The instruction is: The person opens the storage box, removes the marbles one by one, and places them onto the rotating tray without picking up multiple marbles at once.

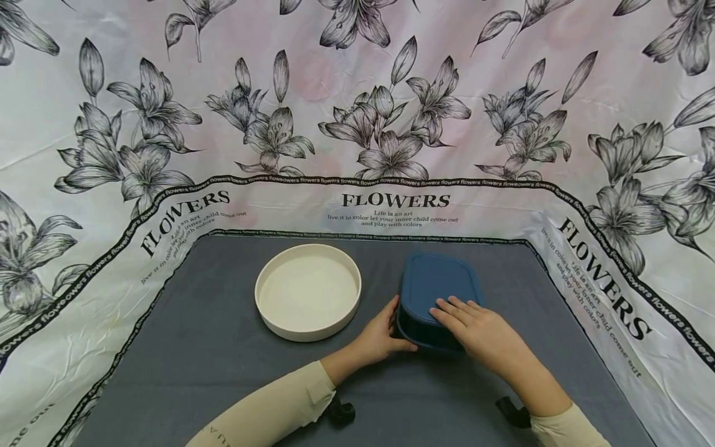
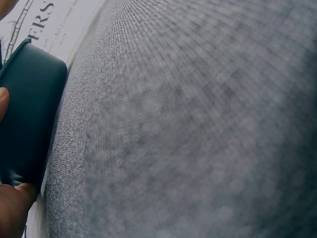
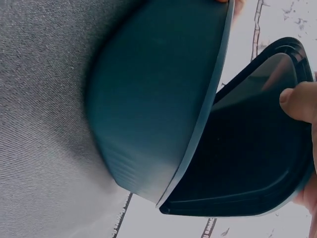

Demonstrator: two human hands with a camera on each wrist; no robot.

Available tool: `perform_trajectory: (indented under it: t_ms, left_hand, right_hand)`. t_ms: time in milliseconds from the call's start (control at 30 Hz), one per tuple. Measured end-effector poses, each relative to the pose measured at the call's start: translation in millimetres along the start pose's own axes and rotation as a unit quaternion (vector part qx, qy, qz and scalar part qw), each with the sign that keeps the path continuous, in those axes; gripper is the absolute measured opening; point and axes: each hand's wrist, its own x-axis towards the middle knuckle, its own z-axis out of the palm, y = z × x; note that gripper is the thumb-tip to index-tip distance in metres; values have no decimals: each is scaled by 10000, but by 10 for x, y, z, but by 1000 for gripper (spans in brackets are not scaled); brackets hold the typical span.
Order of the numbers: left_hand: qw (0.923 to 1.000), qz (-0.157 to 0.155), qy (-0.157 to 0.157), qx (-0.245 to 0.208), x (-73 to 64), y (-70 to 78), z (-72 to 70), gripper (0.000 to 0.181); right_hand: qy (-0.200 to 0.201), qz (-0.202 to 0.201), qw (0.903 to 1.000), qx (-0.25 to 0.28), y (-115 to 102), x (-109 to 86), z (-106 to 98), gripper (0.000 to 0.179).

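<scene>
A blue rectangular food container (image 1: 416, 329) stands on the grey cloth, right of the middle. Its lid (image 1: 441, 279) is tilted up at the near edge, and the right wrist view shows a wide gap between lid and container wall. With fingers on its top and the thumb (image 3: 296, 101) underneath, my right hand (image 1: 480, 332) pinches the lid near its front. My left hand (image 1: 377, 338) grips the container at its near left corner, thumb along the front, fingers along the left side. The inside of the container is hidden.
A round cream plate (image 1: 308, 292) with a raised rim sits to the left of the container. Grey cloth (image 1: 184, 347) covers the surface, bordered by a white floral sheet (image 1: 396, 208) at the back and sides. Black straps (image 1: 341, 413) hang by the wrists.
</scene>
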Motion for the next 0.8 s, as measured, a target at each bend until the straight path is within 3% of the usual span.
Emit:
perform_trajectory:
  t_ms: [67, 167, 200, 300, 533, 800]
  left_hand:
    - [10000, -1, -11, 17, 0, 2, 0, 115]
    - [10000, 9, -43, 0, -1, 7, -2, 115]
    - [10000, 23, -52, -5, -2, 9, -3, 115]
    - [9999, 27, -69, -81, -7, 16, -1, 115]
    - [9996, 79, -59, -271, -5, -3, 6, 115]
    - [9994, 106, -147, -300, -4, 5, -11, 117]
  right_hand:
    - [75, 3, 10000, -17, 4, 6, -10, 77]
    - [263, 9, 9997, -14, 20, 18, -12, 36]
    - [343, 7, 9994, -7, 28, 24, -16, 32]
    - [610, 17, 9981, -2, 54, 45, -32, 59]
    - [1291, 139, 9915, 39, 140, 76, -56, 48]
    - [1780, 564, 9824, 22, 257, 54, -88, 41]
